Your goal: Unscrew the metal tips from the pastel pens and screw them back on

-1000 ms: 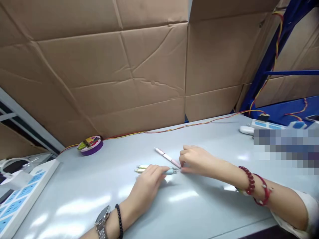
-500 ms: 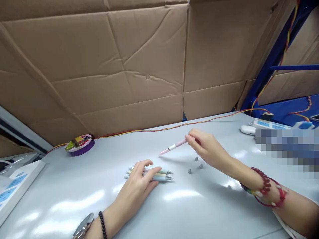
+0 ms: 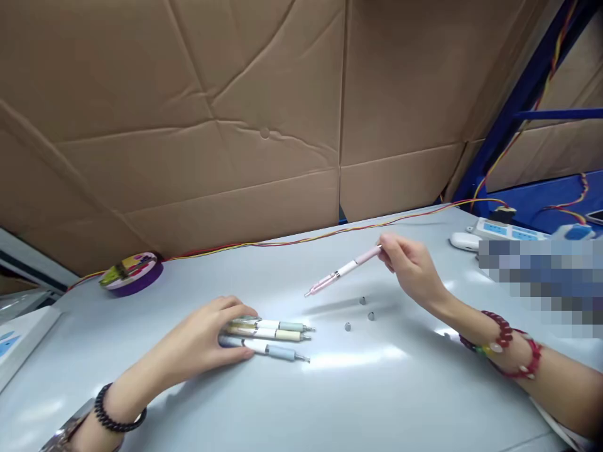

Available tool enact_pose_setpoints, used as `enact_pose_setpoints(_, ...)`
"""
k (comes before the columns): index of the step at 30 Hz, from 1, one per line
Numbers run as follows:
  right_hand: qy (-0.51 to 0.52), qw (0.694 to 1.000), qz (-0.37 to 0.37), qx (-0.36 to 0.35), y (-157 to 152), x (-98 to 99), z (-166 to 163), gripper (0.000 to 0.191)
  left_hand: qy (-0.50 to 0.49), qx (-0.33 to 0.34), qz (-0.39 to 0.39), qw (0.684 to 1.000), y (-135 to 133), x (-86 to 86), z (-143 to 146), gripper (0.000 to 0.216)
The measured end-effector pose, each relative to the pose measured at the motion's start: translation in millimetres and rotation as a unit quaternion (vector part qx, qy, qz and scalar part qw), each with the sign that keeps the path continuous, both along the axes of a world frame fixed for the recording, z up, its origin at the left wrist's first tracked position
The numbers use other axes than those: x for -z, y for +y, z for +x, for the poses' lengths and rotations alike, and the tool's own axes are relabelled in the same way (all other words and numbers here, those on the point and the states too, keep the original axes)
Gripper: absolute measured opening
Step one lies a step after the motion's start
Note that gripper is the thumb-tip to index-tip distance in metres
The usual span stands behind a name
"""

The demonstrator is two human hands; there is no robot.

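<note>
In the head view, my right hand [image 3: 409, 267] pinches a pink and white pen [image 3: 348, 269] by one end, holding it slanted above the table with its clip end down to the left. My left hand [image 3: 207, 342] spans the left ends of three pens lying side by side, thumb on the near side and fingers on the far side. They are a green and white pen [image 3: 287, 326], a yellow and white pen [image 3: 285, 336] and a blue and white pen [image 3: 280, 353]. Three small grey cone-shaped pieces [image 3: 362, 301] stand between the pens and my right hand.
A round purple-sided tape roll or box [image 3: 136, 284] sits at the back left. Red and yellow wires [image 3: 282, 241] run along the table's back edge below a cardboard wall [image 3: 264, 182]. Power strips stand at left [image 3: 23, 336] and right [image 3: 509, 231], near a white mouse-like object [image 3: 464, 241].
My left hand has shifted left along the pens, baring more of them. My right hand has moved right with the pink pen, whose clip now shows.
</note>
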State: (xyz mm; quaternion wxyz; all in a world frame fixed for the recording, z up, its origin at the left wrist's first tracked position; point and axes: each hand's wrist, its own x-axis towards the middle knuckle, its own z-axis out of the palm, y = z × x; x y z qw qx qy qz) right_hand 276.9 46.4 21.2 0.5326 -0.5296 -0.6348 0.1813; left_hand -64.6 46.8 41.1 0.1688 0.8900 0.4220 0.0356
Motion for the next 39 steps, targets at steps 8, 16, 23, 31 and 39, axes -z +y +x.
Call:
enact_pose_setpoints(8,0.061,0.998,-0.028,-0.010,-4.4,2.1,-6.7,0.044,-0.048,-0.053,0.001,0.997,0.6,14.9,6.8,0.030)
enact_pose_setpoints(16,0.181,0.971,-0.099,-0.116,-17.6,-0.3,-20.6,0.048,-0.004,-0.103,0.040,0.994,-12.3,21.0,22.4,0.032)
enact_pose_setpoints(23,0.068,0.963,-0.131,-0.224,-46.6,5.6,-44.0,0.047,-0.063,-0.063,0.172,0.981,-19.3,34.0,17.5,0.045)
enact_pose_setpoints(31,-0.107,0.937,-0.143,-0.299,-78.3,14.2,-73.6,0.041,-0.190,-0.037,-0.180,0.964,-81.7,28.6,48.2,0.025)
enact_pose_setpoints(39,-0.163,0.909,-0.066,-0.378,-68.1,26.0,-71.6,0.040,-0.268,-0.064,-0.467,0.840,-73.3,26.0,54.8,0.031)
